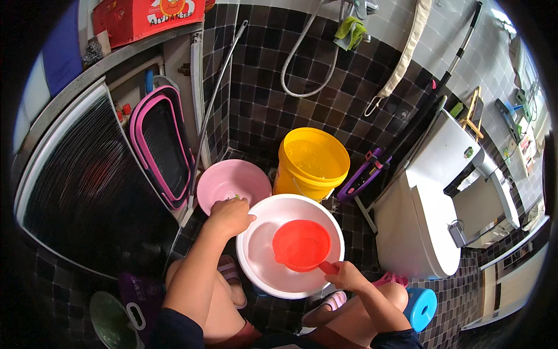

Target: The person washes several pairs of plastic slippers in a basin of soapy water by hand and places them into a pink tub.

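Observation:
My right hand (pixel 345 276) grips the short handle of a red plastic water dipper (pixel 304 244), tilted over a large white basin (pixel 333 222) on the floor between my legs. Over the near rim of a smaller pink basin (pixel 213 179) hovers my left hand (pixel 230 216), back upward. Its fingertips are mostly hidden, so whether it holds anything is unclear. A small green and white patch shows just past those fingers. Behind the white basin stands a yellow bucket (pixel 287 185) filled with clear water.
A folded pink-rimmed basin (pixel 135 126) leans at the left beside a metal pole (pixel 218 78). On the right is a white toilet (pixel 401 227), with a blue plastic stool (pixel 422 309) nearby. A shower hose (pixel 285 72) hangs on the tiled wall.

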{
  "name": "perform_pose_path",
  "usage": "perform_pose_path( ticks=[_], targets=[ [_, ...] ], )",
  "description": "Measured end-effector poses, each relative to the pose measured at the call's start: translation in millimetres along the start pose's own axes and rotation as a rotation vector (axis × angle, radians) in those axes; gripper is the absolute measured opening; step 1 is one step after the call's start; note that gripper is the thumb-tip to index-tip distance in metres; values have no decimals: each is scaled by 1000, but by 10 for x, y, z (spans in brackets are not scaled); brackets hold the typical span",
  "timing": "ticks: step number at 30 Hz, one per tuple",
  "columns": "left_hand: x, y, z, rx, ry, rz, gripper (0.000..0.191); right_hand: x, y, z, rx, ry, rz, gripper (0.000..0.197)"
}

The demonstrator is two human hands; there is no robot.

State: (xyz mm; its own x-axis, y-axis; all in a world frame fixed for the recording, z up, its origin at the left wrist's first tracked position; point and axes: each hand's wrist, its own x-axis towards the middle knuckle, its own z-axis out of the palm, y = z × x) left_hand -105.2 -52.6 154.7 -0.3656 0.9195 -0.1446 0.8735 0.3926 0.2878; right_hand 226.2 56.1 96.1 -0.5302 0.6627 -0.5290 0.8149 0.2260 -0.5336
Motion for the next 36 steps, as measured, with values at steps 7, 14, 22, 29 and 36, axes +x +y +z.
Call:
perform_pose_path(
  ticks=[7, 14, 22, 29, 36],
  targets=[
    [-19, -36, -27, 12, 10, 10, 36, -73, -18, -59, -264, 177, -94, 40],
    [-25, 6, -66, -23, -108, -11, 47, -172, -95, -201, -477, 336, -140, 34],
    [-9, -23, 97, 51, -10, 56, 36, -214, -83, -301, -591, 536, -337, 34],
    [-23, 49, 70, 47, -55, 56, 37, -203, -56, -422, -770, 700, -497, 30],
    [-22, 138, 26, -2, -132, 41, 38, -106, -187, -702, -700, 873, -561, 31]
  ],
)
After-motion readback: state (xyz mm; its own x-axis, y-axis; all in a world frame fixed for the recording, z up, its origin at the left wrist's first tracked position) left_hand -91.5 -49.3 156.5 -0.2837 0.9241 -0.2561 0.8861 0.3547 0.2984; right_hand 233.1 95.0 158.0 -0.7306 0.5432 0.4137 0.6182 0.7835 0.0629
